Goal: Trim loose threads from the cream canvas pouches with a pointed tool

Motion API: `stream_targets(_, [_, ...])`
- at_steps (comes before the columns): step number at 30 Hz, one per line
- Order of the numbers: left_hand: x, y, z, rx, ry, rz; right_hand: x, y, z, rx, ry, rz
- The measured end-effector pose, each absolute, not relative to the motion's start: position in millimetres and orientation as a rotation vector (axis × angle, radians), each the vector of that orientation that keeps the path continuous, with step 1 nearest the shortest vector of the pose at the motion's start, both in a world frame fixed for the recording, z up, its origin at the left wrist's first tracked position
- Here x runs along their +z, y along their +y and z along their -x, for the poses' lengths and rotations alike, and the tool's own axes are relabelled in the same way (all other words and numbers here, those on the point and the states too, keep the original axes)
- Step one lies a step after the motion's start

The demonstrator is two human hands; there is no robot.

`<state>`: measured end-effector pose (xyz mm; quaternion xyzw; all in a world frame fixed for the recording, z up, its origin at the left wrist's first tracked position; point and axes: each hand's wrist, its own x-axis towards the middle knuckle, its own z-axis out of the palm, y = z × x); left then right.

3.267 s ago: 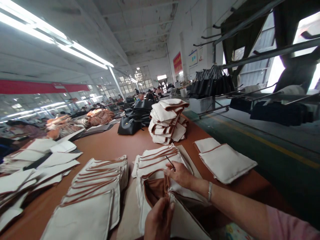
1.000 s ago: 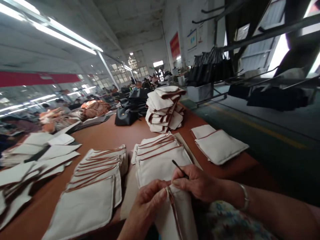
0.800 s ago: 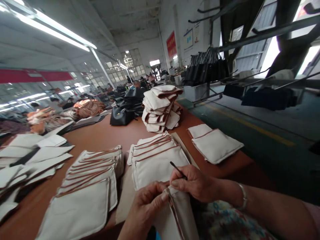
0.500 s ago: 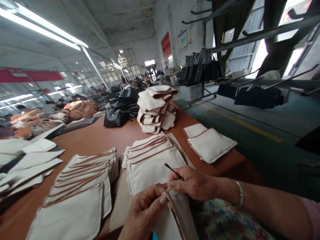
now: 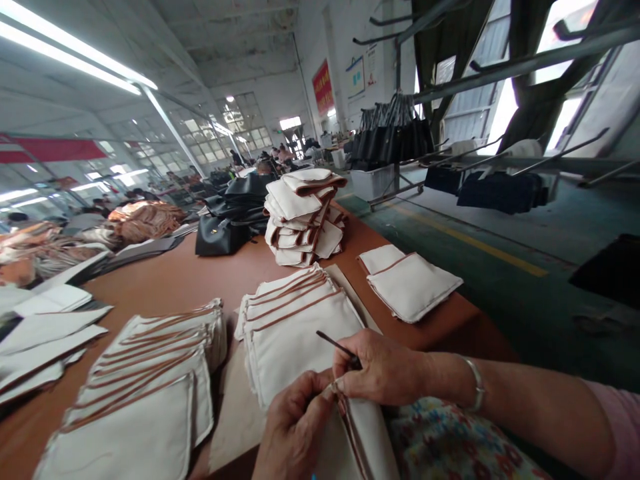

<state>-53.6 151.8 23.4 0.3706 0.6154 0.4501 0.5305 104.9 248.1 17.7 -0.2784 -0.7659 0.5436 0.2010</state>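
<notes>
A cream fabric pouch [image 5: 373, 433] with a brown-trimmed edge hangs low in front of me, at the bottom of the view. My left hand [image 5: 295, 420] is closed on its upper corner, thumb and fingers pinching the edge. My right hand [image 5: 377, 367] grips a thin dark tool [image 5: 334, 342] whose narrow end points up and left; its kind I cannot make out. The right fingertips also touch the pouch corner, close to the left thumb. Just beyond my hands lies a stack of similar pouches [image 5: 295, 340], overlapping in a row.
Another row of pouches [image 5: 130, 413] lies to the left on the brown tabletop [image 5: 150, 283]. Farther back stand a tall pile of pouches [image 5: 300, 213] and black bags [image 5: 220, 237]. Two pouches [image 5: 413, 283] lie near the right edge. A metal rack [image 5: 465, 83] stands beyond.
The view has shifted slightly, so the table things appear farther left. Both hands keep their hold at the pouch corner; its brown-trimmed opening shows a little wider.
</notes>
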Motion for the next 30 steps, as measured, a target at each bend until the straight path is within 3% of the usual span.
stream_targets(3, [20.5, 151.3, 52.8, 1.11, 1.454, -0.769, 20.0, 248.2, -108.8, 1.435, -2.143, 0.766])
stream_targets(8, [14.7, 151.2, 50.5, 1.155, 1.413, -0.672, 34.4, 242.5, -129.6, 0.926, -2.211, 0.578])
stream_targets(19, [9.1, 152.6, 27.2, 1.263, 1.442, -0.71, 38.0, 231.2, -165.0, 0.177, -2.9, 0.519])
stream_targets(30, [-4.0, 153.5, 14.4, 1.314, 1.625, -0.85, 25.8, 223.2, -171.1, 0.009, -2.857, 0.76])
